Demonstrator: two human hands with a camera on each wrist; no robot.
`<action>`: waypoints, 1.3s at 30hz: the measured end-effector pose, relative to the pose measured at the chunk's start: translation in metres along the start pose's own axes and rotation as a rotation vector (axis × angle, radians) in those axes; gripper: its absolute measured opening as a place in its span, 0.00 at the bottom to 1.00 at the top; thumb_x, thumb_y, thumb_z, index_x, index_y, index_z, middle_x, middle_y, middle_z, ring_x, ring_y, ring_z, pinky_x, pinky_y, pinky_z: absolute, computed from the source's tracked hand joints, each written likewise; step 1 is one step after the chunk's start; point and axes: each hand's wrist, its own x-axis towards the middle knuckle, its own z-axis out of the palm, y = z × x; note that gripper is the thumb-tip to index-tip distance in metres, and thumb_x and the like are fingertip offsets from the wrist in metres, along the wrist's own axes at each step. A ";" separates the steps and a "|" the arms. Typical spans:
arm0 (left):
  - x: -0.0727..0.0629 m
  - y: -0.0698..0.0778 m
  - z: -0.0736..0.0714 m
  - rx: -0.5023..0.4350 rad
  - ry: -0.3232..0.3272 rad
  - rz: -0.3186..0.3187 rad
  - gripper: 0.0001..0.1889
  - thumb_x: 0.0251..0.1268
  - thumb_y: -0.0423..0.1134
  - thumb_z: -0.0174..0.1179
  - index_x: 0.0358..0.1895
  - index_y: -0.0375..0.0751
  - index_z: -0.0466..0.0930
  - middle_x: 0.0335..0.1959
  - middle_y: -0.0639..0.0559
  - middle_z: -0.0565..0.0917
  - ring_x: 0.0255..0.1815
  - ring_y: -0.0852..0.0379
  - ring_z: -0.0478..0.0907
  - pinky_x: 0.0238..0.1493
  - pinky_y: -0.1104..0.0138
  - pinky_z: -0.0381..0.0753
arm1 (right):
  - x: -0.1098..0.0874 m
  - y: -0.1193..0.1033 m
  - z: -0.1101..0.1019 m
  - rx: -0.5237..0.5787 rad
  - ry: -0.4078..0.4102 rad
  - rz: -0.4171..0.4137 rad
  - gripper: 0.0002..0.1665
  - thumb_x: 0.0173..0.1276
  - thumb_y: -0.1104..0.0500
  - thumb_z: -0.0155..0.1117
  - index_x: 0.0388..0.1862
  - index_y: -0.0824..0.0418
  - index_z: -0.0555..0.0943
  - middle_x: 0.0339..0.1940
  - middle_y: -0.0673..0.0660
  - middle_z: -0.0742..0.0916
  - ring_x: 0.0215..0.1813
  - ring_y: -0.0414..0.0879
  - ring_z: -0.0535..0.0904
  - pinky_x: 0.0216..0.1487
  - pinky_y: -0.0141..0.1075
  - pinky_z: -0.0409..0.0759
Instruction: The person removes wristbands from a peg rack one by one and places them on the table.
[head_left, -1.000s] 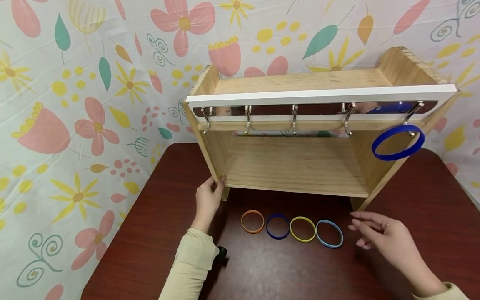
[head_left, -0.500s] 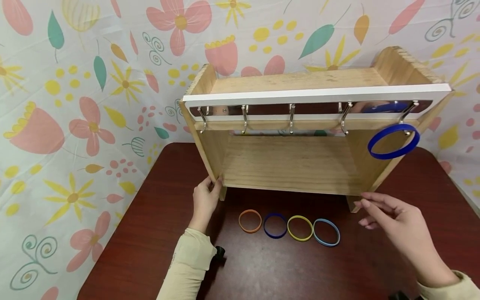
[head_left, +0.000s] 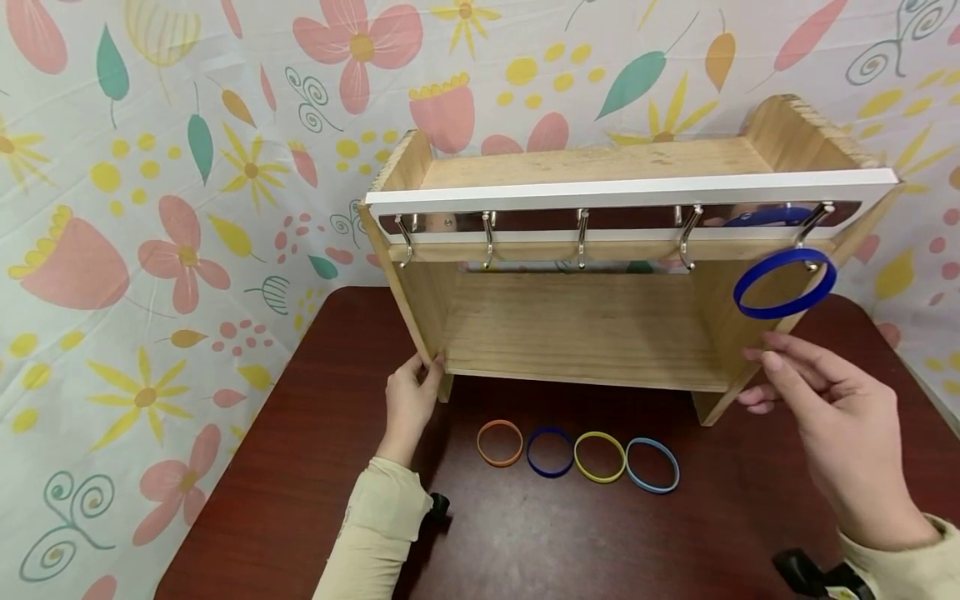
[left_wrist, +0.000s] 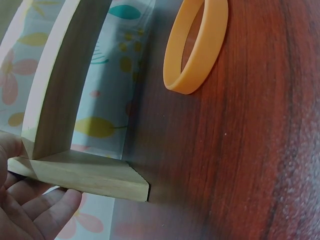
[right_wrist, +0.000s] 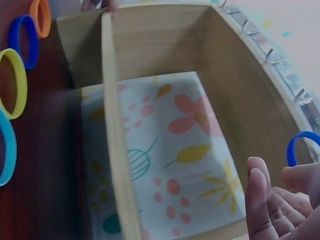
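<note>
My left hand (head_left: 411, 402) grips the lower left side of a wooden shelf rack (head_left: 585, 325), thumb in front and fingers curled behind the panel. A blue silicone wristband (head_left: 785, 284) hangs from the rightmost metal hook (head_left: 813, 223) on the rack's front rail. Just beneath that band, by the rack's right side panel, is my right hand (head_left: 840, 417), its fingers loosely bent and nothing held in them. On the table in front of the rack lie an orange wristband (head_left: 500, 442), a second blue wristband (head_left: 551, 452), a yellow wristband (head_left: 600, 457) and a light blue wristband (head_left: 652, 465).
The other metal hooks (head_left: 582, 240) line the white rail (head_left: 630, 185) with no bands on them. A dark red-brown table (head_left: 600, 542) carries the rack, and a flower-patterned cloth (head_left: 225, 167) hangs behind it.
My right hand has risen from beside the light blue wristband to just under the hanging blue one. My left hand keeps its grip on the rack.
</note>
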 end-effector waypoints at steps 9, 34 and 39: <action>0.000 -0.001 0.000 -0.003 -0.005 0.010 0.11 0.71 0.46 0.59 0.42 0.43 0.86 0.34 0.48 0.88 0.34 0.49 0.85 0.29 0.59 0.81 | 0.011 -0.006 0.004 0.149 0.019 -0.036 0.19 0.70 0.76 0.53 0.58 0.83 0.71 0.43 0.64 0.88 0.26 0.48 0.85 0.27 0.33 0.81; 0.000 -0.001 0.001 -0.001 0.015 0.024 0.10 0.70 0.45 0.60 0.39 0.44 0.86 0.33 0.49 0.88 0.33 0.53 0.85 0.30 0.59 0.81 | 0.020 -0.013 0.013 0.311 0.102 -0.055 0.14 0.68 0.78 0.54 0.50 0.86 0.73 0.38 0.68 0.87 0.23 0.51 0.84 0.23 0.34 0.81; 0.001 -0.002 0.001 -0.001 0.016 0.027 0.10 0.70 0.46 0.60 0.39 0.44 0.86 0.33 0.49 0.88 0.32 0.54 0.85 0.31 0.59 0.81 | 0.020 -0.016 0.016 0.324 0.146 -0.080 0.13 0.67 0.78 0.55 0.48 0.88 0.72 0.35 0.69 0.87 0.21 0.52 0.84 0.21 0.34 0.80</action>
